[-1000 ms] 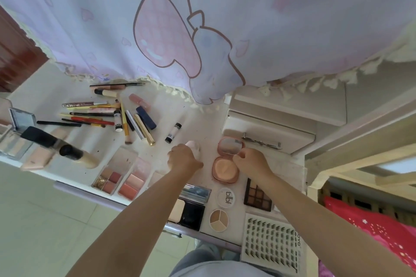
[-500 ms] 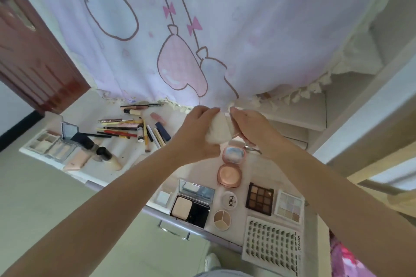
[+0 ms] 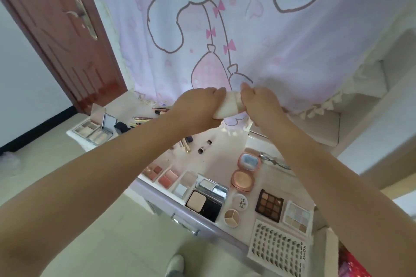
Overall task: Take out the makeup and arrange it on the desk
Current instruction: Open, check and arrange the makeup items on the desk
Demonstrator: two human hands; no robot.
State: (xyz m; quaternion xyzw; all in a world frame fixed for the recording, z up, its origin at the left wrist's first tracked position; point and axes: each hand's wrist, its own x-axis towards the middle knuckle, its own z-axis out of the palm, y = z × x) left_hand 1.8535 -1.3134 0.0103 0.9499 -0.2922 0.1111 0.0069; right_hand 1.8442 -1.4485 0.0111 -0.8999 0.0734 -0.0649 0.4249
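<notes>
Both your forearms reach forward and up, meeting in front of the pale pink curtain printed with a cartoon rabbit (image 3: 258, 29). Your left hand (image 3: 198, 108) grips the lower, wider end of a white, soft-looking tapered makeup item (image 3: 227, 108); its fingers curl round it from the left. Your right hand (image 3: 258, 103) pinches the upper, narrower end from the right, knuckles toward the camera. The two hands are close together, joined only by the item, which lies tilted between them, raised well above the white desk (image 3: 220, 159). What the item is exactly cannot be told.

Below your hands, on the desk:
- Beneath your right wrist, an open round rose-gold compact (image 3: 244, 173), mirror lid up, peach powder pan toward you.
- Nearer you, an open black square compact with beige powder (image 3: 203, 204), and a round clear lid printed "bibi" (image 3: 240, 202) above a small round three-shade pot (image 3: 231, 217).
- Under your right forearm, a dark nine-pan eyeshadow palette (image 3: 269, 204), a pale pastel palette (image 3: 296, 217) beside it, and a white tray of false-lash clusters (image 3: 278, 247) nearest you.
- Under your left forearm, clear-cased blush palettes in pinks (image 3: 161, 174), partly hidden.
- Left of your left hand, an open silver palette with mirror (image 3: 94, 129) and a row of pencils and tubes (image 3: 144, 119), largely covered by your arm.
</notes>
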